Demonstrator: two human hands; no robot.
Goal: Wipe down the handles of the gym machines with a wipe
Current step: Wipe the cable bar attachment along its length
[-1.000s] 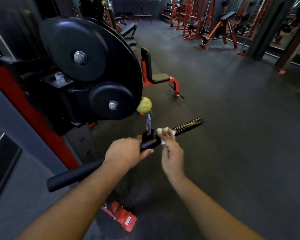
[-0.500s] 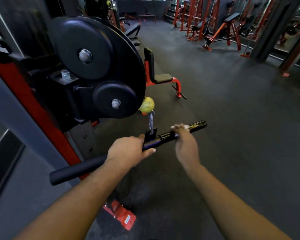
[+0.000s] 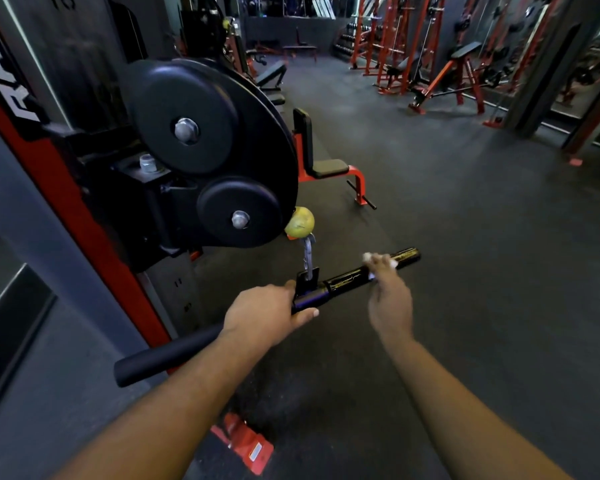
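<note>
Head view. Left hand (image 3: pixel 265 315) wrapped round straight black handle bar (image 3: pixel 347 285) near its centre, fingers curled tight, thumb tip showing beneath. Bar slanted, near end low left with smooth rubber grip, far end up right with worn, scuffed, yellowish-flecked grip. Hung by metal clip (image 3: pixel 308 255) under yellow-green ball stopper (image 3: pixel 300 222), just beside black pulley discs (image 3: pixel 208 150) on red frame (image 3: pixel 66 188). Right hand (image 3: pixel 390 299) blurred, fingers bent over white wipe (image 3: pixel 371 259), pressing it onto far grip short of bar tip. Wipe crumpled, mostly hidden under fingers. Red bench (image 3: pixel 326 168) on dark rubber floor (image 3: pixel 465 237) behind, well apart.
</note>
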